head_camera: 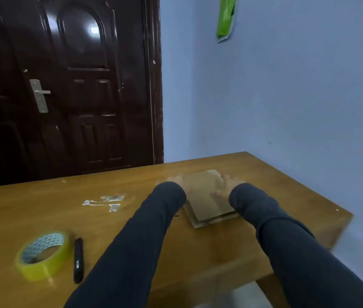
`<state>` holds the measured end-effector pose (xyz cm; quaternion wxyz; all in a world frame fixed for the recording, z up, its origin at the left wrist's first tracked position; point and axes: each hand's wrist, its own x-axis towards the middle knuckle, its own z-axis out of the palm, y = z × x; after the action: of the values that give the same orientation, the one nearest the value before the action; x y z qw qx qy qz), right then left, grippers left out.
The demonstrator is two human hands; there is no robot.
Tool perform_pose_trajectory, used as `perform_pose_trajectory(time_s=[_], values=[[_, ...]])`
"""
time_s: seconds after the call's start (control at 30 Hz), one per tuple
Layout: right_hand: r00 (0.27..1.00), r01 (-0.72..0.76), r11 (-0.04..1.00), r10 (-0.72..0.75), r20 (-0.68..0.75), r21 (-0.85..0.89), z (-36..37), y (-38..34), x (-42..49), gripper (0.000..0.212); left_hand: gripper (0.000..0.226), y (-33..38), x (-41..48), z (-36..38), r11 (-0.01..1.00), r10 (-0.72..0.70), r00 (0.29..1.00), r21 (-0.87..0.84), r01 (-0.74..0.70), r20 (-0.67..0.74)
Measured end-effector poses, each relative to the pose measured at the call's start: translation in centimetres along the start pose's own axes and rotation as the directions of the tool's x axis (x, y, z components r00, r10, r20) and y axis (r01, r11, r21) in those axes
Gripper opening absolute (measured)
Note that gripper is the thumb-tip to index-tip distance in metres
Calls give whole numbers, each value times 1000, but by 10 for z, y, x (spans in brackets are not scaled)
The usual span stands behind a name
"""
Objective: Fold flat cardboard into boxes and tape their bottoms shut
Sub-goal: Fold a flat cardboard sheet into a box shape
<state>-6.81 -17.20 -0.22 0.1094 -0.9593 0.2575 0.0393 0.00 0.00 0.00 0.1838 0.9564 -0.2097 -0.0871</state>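
Observation:
A small stack of flat brown cardboard lies on the wooden table, right of centre. My left hand rests at the stack's left edge, mostly hidden behind its dark sleeve. On the stack's right edge lies my right hand, with its fingers spread over the top sheet. Both hands are blurred, so I cannot tell whether either grips the top sheet. At the front left of the table sits a roll of yellowish tape.
A black pen or cutter lies just right of the tape. White residue patches mark the table's middle. A dark door stands behind the table, a blue wall to the right. The table's right edge runs close to the wall.

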Motion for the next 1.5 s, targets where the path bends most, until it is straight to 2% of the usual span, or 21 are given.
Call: perform_pose_trajectory(time_s=[0.2,0.3,0.43,0.6,0.73,0.83,1.0,1.07,1.17,1.27,1.4,1.43,1.5], values=[[984,-150,971,165,-64,188,46,33,-9,58,54,0,-10,61,998,-55,998,24,55,-21],[985,-119,964,145,-95,240,59,42,-10,60,53,1,-10,76,999,-46,999,27,47,-18],[976,-92,966,136,-171,243,65,46,-13,51,44,6,-19,76,996,55,989,74,-46,-134],[954,-65,937,159,-253,344,52,46,-16,50,47,11,-22,59,985,84,973,-128,-113,-216],[952,-65,791,232,-200,609,28,32,-14,53,52,18,-27,33,951,82,957,-265,-158,-279],[951,-34,741,231,-206,671,12,16,-14,49,51,14,-34,7,922,71,915,-323,-212,-396],[969,32,601,177,-172,798,2,-31,-19,46,54,-19,-45,-38,919,187,803,-189,-347,-566],[983,40,473,139,-119,880,5,-60,-17,43,57,-38,-50,-57,923,205,749,-130,-363,-630],[997,18,263,72,-38,965,17,-114,-17,24,60,-72,-55,-85,931,277,687,12,-364,-672],[999,-6,133,49,0,991,27,-162,-26,28,61,-104,-58,-116,938,331,691,144,-316,-643],[941,111,57,314,-123,992,25,-193,-20,40,59,-150,-66,-146,919,392,710,274,-282,-585],[926,183,59,324,-192,981,22,-196,-17,42,57,-159,-68,-151,916,398,722,297,-272,-566],[933,267,78,227,-278,961,15,-204,-10,47,56,-174,-75,-161,919,384,739,307,-247,-554]])
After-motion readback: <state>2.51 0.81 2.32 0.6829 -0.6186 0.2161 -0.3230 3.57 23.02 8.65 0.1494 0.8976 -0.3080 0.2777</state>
